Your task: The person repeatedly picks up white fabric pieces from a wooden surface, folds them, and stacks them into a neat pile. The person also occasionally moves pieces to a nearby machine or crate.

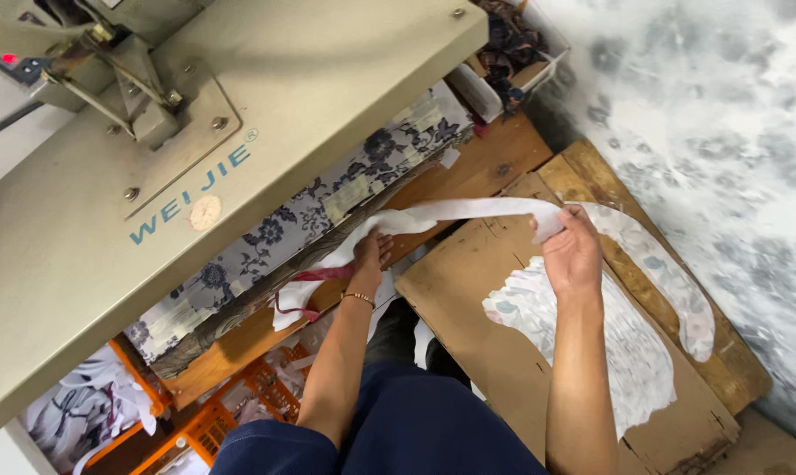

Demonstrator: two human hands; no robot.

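**Head view: white cloth strip stretched between two hands at a sewing machine**

Head cam, looking down. Left hand (371, 255) presses one end of a white cloth strip (468, 211) against the edge of the wooden table (486, 163), fingers together on the fabric, w/ a thin bracelet at the wrist. Right hand (572, 251) is closed on the strip's other end, thumb over it. Strip spans the gap between both hands, lightly taut; a red-trimmed bit (314, 277) hangs below the left hand.

Handling (judged): cloth looks thin, light, soft, limp; it sags if slack, so hold near the ends, as here, or pinch along the edge.

Surroundings: beige sewing machine (151, 176) fills upper left, above a floral-print cloth (275, 233). Pale printed fabric pieces (635, 352) lie on a cardboard sheet (468, 299), right of the lap.

Containers: white bin (543, 66) at top holds dark fabric scraps; orange crate (213, 422) at lower left, contents partly hidden, light printed cloth beside it.
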